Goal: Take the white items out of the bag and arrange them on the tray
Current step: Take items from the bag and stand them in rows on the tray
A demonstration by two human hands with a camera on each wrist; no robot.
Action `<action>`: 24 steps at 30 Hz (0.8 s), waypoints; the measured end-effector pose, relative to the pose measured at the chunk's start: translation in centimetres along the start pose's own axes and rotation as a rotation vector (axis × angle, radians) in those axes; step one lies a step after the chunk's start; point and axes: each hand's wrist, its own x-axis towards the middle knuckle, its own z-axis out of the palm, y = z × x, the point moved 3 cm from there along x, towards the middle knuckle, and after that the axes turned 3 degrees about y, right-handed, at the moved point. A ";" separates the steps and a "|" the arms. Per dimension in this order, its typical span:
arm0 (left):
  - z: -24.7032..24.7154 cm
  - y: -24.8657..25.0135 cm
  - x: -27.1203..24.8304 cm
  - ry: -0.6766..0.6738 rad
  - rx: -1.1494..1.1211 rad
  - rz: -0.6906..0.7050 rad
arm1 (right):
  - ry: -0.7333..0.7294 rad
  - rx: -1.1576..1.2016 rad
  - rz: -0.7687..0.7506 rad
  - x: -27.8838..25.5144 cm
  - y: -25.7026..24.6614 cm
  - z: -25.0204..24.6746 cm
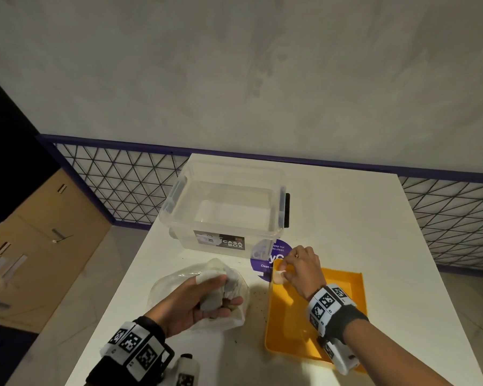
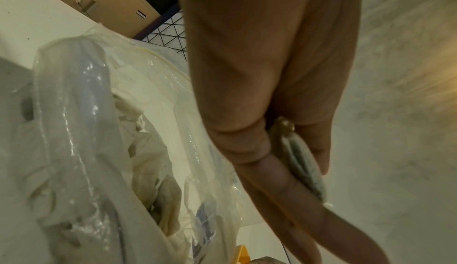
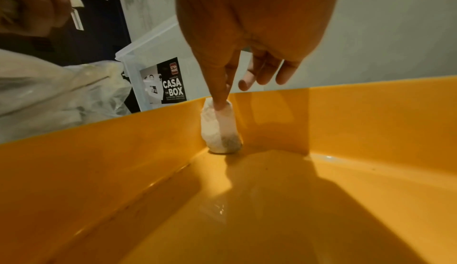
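Note:
A clear plastic bag (image 1: 179, 285) lies crumpled on the white table, with more white items (image 2: 153, 170) inside it. My left hand (image 1: 223, 291) hovers over the bag and grips a bundle of white pouches (image 1: 214, 295); one pouch (image 2: 301, 162) shows between its thumb and fingers. To the right lies the yellow tray (image 1: 346, 291). My right hand (image 1: 283, 270) pinches the top of one white pouch (image 3: 221, 129), which stands upright in the far left corner of the tray (image 3: 346, 123). The other fingers (image 3: 281, 74) of that hand are spread loosely above the rim.
A clear lidless storage box (image 1: 226, 207) labelled CASA BOX stands behind the bag and tray. A round purple sticker (image 1: 264, 264) is on the table beside the tray. A small white bottle (image 1: 188, 366) sits at the near edge. Dark crumbs (image 1: 258, 296) dot the table.

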 end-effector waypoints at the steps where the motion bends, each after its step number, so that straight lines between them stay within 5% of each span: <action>1: 0.1 0.0 0.0 0.001 0.002 -0.001 | 0.008 0.037 0.018 0.2 0.2 0.1; 10: -0.1 -0.1 0.2 0.020 0.000 -0.006 | 0.026 0.301 0.204 0.7 0.9 1.1; 24: 0.4 -0.6 0.9 -0.083 -0.033 -0.029 | 0.043 0.335 0.202 0.4 0.7 -0.5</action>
